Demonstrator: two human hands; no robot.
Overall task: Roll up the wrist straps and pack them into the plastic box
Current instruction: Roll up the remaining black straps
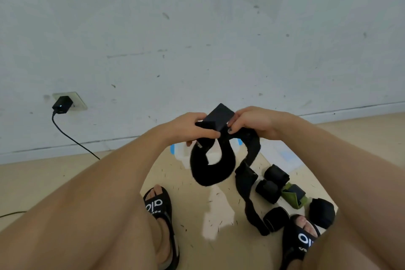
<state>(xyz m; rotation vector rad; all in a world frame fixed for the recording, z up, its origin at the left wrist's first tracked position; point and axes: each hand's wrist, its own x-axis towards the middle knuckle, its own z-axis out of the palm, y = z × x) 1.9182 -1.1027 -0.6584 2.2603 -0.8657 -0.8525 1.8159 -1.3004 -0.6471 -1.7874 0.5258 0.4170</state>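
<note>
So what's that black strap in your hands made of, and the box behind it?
The black strap looks like soft, matte, fuzzy fabric: it droops in a limp loop. The box seems to be cloudy, see-through plastic with blue clips, though it's mostly hidden.

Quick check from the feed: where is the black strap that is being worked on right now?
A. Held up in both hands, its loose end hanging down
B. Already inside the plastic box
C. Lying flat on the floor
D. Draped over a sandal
A: the left hand and right hand grip the black strap in the air, its tail dangling toward the floor.
</note>
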